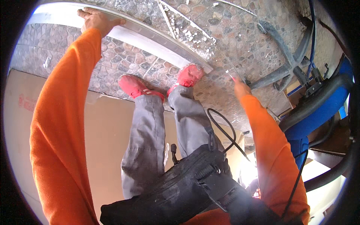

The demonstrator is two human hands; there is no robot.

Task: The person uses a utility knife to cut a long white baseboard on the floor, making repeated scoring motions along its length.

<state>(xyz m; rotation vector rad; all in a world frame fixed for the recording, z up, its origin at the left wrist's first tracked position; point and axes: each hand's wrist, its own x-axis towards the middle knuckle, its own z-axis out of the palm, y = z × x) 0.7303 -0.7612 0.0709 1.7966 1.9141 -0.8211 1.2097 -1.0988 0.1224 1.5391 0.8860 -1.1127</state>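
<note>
A long grey metal straightedge [161, 39] lies along a white strip of board [131, 39] on the floor. My left hand [96, 20] bears down on the straightedge near its far left part, thumb and fingers spread across it. My right shoe [189, 76] rests on the strip and straightedge close to their right end. Beyond that end, my right hand [242, 88] is closed around a small red-handled utility knife [232, 77], its tip pointing toward the board. The knife is apart from the straightedge, and most of its handle is hidden in the hand.
White crumbs and thin offcuts [191, 35] litter the stone-patterned floor [232, 41] beyond the straightedge. A wheeled chair base [288, 69] and blue chair [318, 112] stand at right. Behind my shoes lies a large cardboard sheet [105, 123]. A black bag [168, 183] hangs at my waist.
</note>
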